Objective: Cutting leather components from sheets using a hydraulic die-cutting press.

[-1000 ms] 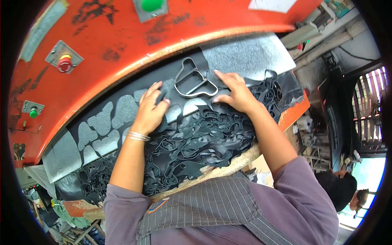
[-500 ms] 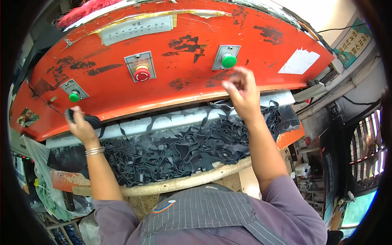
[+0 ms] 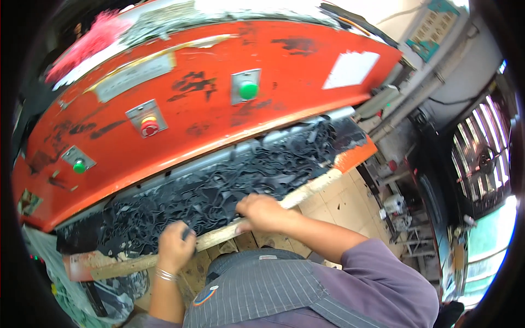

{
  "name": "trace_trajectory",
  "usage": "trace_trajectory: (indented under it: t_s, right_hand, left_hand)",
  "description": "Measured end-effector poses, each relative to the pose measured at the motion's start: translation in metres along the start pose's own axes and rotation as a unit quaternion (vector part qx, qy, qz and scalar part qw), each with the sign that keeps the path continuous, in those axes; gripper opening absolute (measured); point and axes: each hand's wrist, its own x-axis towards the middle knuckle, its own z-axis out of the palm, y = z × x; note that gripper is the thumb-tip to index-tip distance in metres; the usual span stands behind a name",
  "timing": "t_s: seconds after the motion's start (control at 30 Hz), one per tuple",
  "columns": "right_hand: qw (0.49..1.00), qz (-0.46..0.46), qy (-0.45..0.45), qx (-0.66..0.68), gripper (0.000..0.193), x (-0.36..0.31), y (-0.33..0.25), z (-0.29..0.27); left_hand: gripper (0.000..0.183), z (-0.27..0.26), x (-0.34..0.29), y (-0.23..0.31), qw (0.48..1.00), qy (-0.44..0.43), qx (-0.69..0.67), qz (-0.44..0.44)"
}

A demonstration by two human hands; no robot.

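My right hand (image 3: 267,214) is closed over the long pale wooden rail (image 3: 307,188) at the machine's front edge, fingers on top and thumb below. Close to the same rail, my left hand (image 3: 175,247) is curled around a small dark object (image 3: 186,234), mostly hidden by the fingers. Beyond both hands lies a tangled heap of black cut scraps (image 3: 219,175) on the machine bed. Behind it rises an orange-red panel (image 3: 188,131) carrying two green buttons, one left (image 3: 79,166) and one right (image 3: 248,90), with a red button (image 3: 149,127) between them.
A pale bar (image 3: 240,148) runs between scraps and panel. Clear plastic sheeting (image 3: 63,273) hangs at the left end. Cluttered metal shelving (image 3: 407,218) and a large dark fan (image 3: 484,158) stand right. Tiled floor (image 3: 339,205) shows below the rail.
Both hands have come down and back from near the green buttons to the front rail. My right hand has closed on the rail; my left still holds something dark. The view has turned right.
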Motion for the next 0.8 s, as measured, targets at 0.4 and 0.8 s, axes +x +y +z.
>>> trace_trajectory:
  t_s: [0.4, 0.8]
  right_hand:
    - [0.989, -0.007, 0.116, -0.094, 0.013, -0.008, 0.000, 0.040]
    - [0.926, 0.347, 0.128, -0.071, 0.092, 0.151, 0.104, -0.088]
  left_hand:
    - [0.020, 0.044, -0.002, 0.034, 0.996, 0.017, 0.084, -0.008]
    - [0.019, -0.025, 0.090, 0.052, 0.919, -0.120, -0.353, -0.126]
